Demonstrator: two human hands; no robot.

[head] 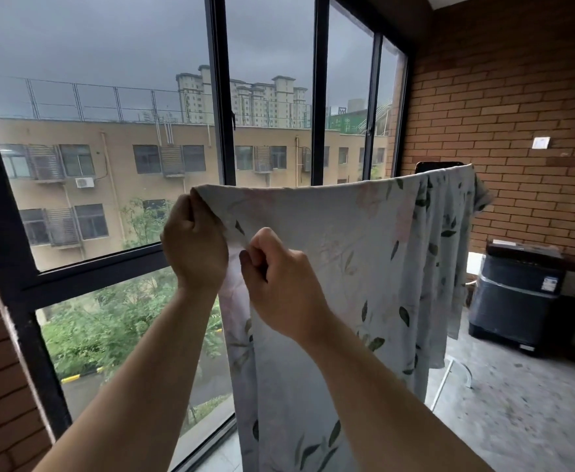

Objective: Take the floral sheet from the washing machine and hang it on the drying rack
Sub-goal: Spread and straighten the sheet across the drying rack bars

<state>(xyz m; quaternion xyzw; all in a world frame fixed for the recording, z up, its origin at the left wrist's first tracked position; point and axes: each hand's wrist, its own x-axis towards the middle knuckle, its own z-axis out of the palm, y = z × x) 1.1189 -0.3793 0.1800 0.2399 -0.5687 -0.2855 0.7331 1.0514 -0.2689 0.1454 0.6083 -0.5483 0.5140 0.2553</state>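
Beside the window (109, 97), left hand (194, 247) grips the top corner of the pale leaf-printed fabric sheet (347, 253); right hand (279, 287) pinches its edge just below; top edge runs rightward, away from both hands, over the dark drying-rack bar (439, 166), draped there.

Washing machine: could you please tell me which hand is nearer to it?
Right. The right hand pinches the floral sheet closer to the washing machine; the left hand grips its top corner, farther left.
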